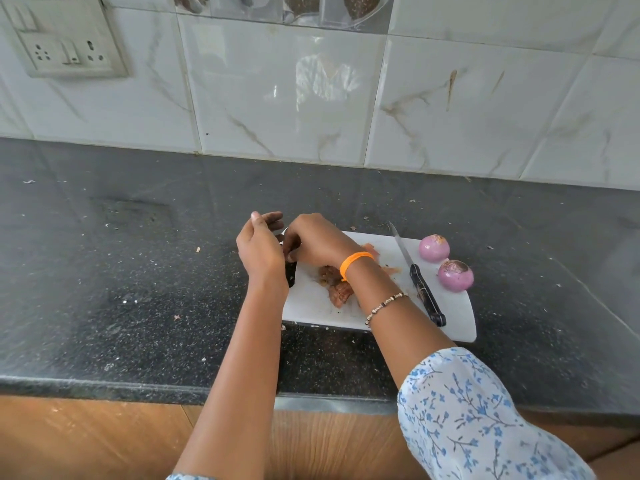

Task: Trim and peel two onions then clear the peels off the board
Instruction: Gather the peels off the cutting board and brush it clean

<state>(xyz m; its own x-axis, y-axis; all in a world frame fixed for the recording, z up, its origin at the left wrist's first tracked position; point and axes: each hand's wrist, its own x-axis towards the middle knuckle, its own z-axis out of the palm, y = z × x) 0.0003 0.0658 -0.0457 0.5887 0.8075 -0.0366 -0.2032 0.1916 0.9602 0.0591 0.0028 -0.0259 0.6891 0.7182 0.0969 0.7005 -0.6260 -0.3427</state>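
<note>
I am leaning over the dark speckled table [138, 271], where the white cutting board [311, 303] is lying flat with its near edge towards me. The board is carrying everything: a heap of brown, papery peels [334, 282] is sitting near its middle, partly hidden under my right forearm, and a few thinner pinkish scraps [393, 270] are lying just beyond. The black-handled knife [420, 289] is resting on the board to the right of the peels, its blade pointing away from me. At the board's right end the two onions [434, 248] are sitting close together, both already bare, smooth and pale purple, with darker trimmed patches on top; the nearer onion [455, 275] is lying just beside the knife handle. My right hand [318, 242] is reaching across to the board's left far corner with its fingers curled down and pinching something small and dark, though I cannot tell exactly what. My left hand [259, 247] is hovering just beside it over the board's left edge, half open and cupped, fingers loosely bent, with nothing clearly gripped. An orange band [356, 263] and a beaded bracelet [384, 306] are circling my right wrist.
</note>
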